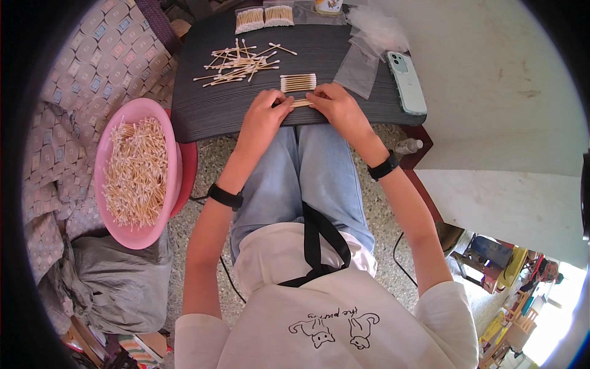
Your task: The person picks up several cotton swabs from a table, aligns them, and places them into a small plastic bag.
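Observation:
Near the table's front edge, my left hand (268, 113) and my right hand (339, 106) pinch the two ends of a few cotton swabs (301, 103) lying side by side. Just beyond them, a neat row of cotton swabs (298, 83) lies flat, sticks parallel and white tips lined up. Farther back to the left spreads a loose, crisscrossed heap of cotton swabs (239, 64). My fingertips hide the tips of the swabs I hold.
A pink basin (175, 178) full of loose swabs stands left of the table (209, 117). Filled swab packs (249, 21) lie at the back. Clear plastic bags (359, 69) and a phone (406, 83) lie right. A bottle (408, 146) stands below the table's right side.

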Available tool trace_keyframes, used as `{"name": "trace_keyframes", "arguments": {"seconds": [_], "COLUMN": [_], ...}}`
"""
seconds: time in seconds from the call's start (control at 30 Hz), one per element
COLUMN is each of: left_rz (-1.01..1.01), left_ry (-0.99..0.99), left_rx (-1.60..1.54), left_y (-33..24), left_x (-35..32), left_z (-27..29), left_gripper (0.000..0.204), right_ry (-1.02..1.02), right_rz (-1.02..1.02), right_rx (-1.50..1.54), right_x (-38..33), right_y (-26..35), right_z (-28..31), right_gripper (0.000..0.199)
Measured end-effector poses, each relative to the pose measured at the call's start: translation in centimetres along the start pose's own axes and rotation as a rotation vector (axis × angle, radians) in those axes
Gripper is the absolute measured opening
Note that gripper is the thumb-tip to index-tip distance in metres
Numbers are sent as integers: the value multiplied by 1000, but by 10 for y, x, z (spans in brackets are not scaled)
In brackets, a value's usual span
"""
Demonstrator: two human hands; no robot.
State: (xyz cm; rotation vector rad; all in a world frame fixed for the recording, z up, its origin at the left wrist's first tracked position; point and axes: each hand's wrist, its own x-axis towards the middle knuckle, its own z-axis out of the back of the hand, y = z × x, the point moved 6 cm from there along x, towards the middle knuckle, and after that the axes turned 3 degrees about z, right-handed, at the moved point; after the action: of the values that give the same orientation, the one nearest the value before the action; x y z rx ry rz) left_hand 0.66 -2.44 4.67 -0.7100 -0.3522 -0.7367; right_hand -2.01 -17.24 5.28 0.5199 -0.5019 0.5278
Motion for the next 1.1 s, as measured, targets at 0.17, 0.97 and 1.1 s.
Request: {"name": "trace_keyframes", "arguments": {"seconds": [0.17, 0.97, 1.1], "left_rz": [-39, -123, -103], "left_ry": [23, 40, 38], "left_rx": [120, 245, 282], "left_y": [-7, -13, -13], "left_x": [-2, -2, -1], "left_z": [-2, -5, -6], "left_gripper": [18, 15, 11], "right_ry": [44, 73, 31], "right_rz": [75, 203, 230], "right_rx": [-78, -184, -204], "right_x": [-2, 4, 2], "right_y": [3, 12, 16], "right_z": [-2, -1, -3], "right_gripper": [25, 17, 18]}}
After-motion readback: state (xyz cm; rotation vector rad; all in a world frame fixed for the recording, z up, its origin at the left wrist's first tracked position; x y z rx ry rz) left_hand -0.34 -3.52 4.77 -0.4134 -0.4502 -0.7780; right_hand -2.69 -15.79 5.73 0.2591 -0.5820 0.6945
